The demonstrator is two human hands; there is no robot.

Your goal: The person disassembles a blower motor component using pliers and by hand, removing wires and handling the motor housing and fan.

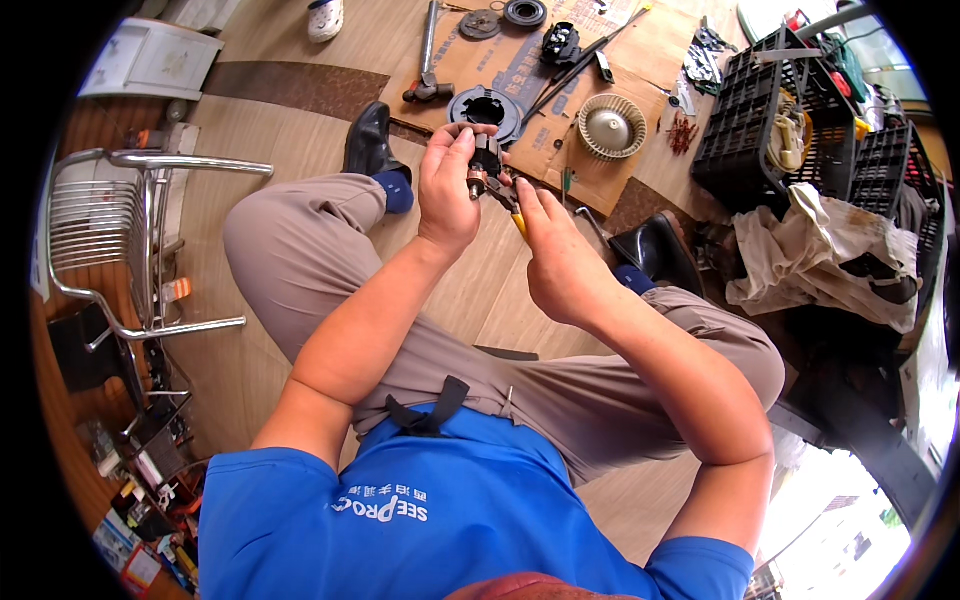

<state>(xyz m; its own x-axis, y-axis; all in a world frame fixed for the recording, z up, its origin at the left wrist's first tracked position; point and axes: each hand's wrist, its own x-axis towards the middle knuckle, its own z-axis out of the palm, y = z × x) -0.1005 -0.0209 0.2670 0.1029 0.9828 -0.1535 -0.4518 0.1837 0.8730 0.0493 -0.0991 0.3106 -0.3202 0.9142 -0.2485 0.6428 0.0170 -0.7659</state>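
My left hand (448, 195) is closed around a small motor armature (486, 155), a dark cylinder with a coppery band and a short shaft at its lower end. My right hand (562, 250) grips a pair of pliers (519, 218) with yellow handles. The dark plier jaws reach to the armature's lower right side; whether they bite on it is too small to tell. Just beyond both hands lies a round black motor housing (507, 128) with an open centre, partly hidden by my left fingers.
A cardboard sheet (640, 75) lies ahead, bearing a cream fan wheel (612, 128), a hammer (429, 60), a black ring (525, 12) and a dark disc (480, 24). Black crates (745, 120) and a dirty cloth (820, 255) stand right. Left is a metal chair (145, 240).
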